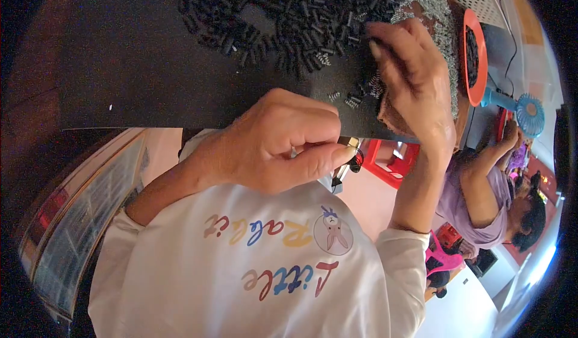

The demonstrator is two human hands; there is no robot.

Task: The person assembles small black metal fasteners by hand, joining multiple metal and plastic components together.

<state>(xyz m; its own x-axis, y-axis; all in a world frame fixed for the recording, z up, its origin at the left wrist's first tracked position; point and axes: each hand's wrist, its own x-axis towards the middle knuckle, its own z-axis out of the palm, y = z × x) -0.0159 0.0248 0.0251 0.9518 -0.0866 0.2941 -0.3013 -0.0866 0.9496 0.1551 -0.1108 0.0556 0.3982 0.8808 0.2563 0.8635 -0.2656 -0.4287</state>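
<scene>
My left hand (286,142) is closed above my lap, just off the table's near edge. Between its thumb and forefinger tips sits a small brass-coloured piece (352,141); the rest of it is hidden by the fingers. Over the right part of the table hangs my right hand (415,67), its thumb and fingers curled close together beside the pile. Whatever lies between those fingertips is too dark to make out. Short black tubes (301,21) form a wide heap at the far side. Several small metal springs (334,96) lie loose between my hands, near a few black pieces (353,101).
A mass of silvery springs (444,31) lies to the right on a brown cloth (391,118). Beyond it is an orange dish (476,91) holding dark pieces. A blue hand fan (530,115) and a person in a purple top (478,199) are farther right. Under the table edge stands a red stool (394,168).
</scene>
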